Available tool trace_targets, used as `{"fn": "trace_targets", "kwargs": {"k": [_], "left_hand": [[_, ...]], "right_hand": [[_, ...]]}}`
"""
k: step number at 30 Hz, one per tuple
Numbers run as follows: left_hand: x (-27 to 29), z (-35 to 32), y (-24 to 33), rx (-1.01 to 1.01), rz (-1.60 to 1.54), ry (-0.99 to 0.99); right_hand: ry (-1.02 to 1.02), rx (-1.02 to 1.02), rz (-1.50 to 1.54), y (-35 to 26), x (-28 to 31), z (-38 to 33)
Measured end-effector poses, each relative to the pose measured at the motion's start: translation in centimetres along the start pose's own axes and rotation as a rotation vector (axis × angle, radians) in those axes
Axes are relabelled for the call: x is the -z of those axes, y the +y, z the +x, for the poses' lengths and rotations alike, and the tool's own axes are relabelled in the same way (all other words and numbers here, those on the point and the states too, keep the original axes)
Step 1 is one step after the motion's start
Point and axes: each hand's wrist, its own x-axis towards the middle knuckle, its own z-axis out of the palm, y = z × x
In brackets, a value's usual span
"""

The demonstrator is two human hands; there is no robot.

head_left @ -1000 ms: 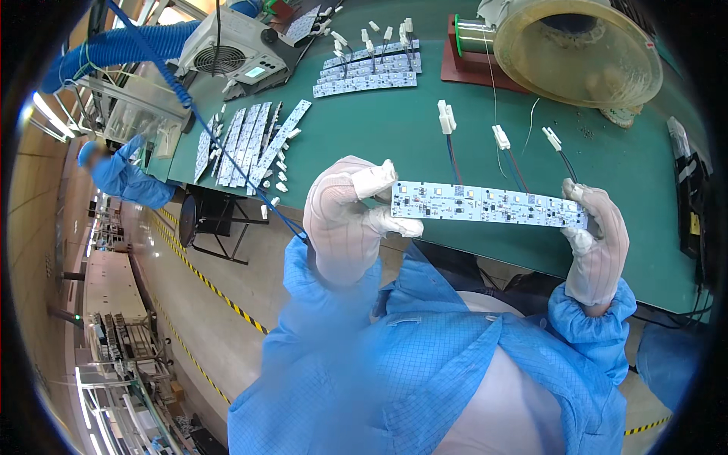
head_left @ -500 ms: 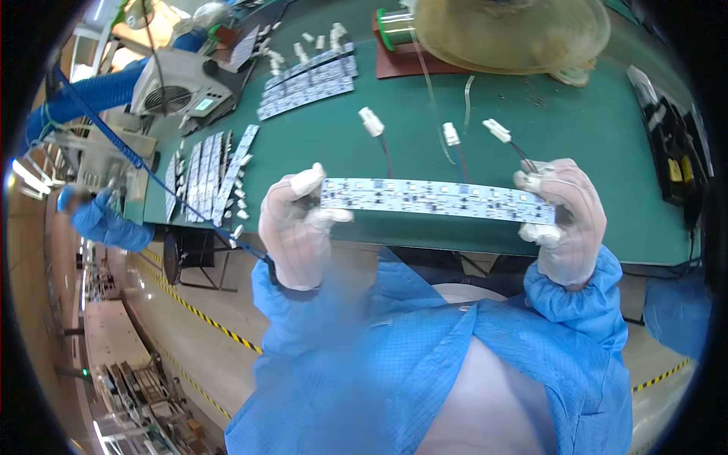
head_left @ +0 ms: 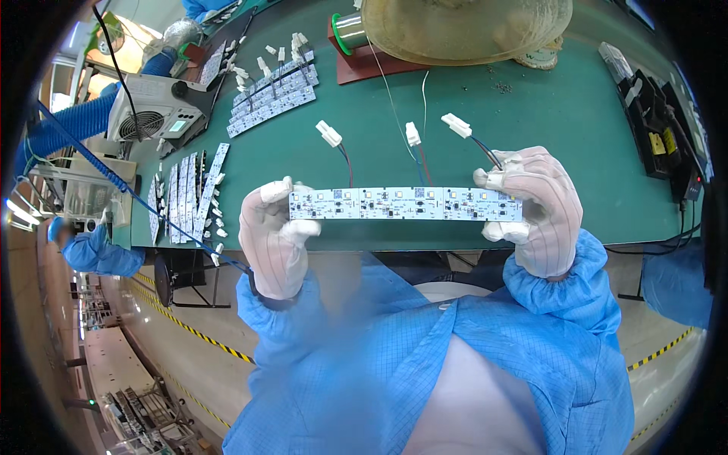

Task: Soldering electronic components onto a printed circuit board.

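Between my hands I hold a long white LED circuit board strip (head_left: 402, 204) level over the near edge of the green table. My gloved left hand (head_left: 274, 239) pinches its left end, thumb below and fingers above. The right end sits in the closed fingers of my gloved right hand (head_left: 542, 208). Three white plug connectors, a left one (head_left: 329, 134), a middle one (head_left: 412, 134) and a right one (head_left: 456, 126), extend beyond the strip's far edge on thin red, blue and dark wires. A blue coiled cord (head_left: 174, 224) runs to my left wrist.
More board strips stand in a left group (head_left: 184, 193) and a far group (head_left: 274, 95). A grey machine with a fan (head_left: 152, 114) is at far left. Beyond my hands are a solder wire spool (head_left: 350, 32) and a large translucent round cover (head_left: 462, 30). A black holder (head_left: 648, 117) stands at right.
The strip, tilted down to the right before, is now level and its printed face shows more clearly. The whole view has shifted, and both hands keep their grip.
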Motion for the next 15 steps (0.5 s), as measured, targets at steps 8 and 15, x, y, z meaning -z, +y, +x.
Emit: {"fn": "trace_targets", "kwargs": {"k": [8, 15], "left_hand": [[2.9, 2.7, 0.5, -0.1, 0.519, 0.074], [9.4, 9.9, -4.4, 0.071, 0.317, 0.45]], "right_hand": [[-0.074, -0.042, -0.072, -1.3, -0.5, 1.1], [-0.031, -0.137, -0.004, -1.0, -0.7, 0.1]]}}
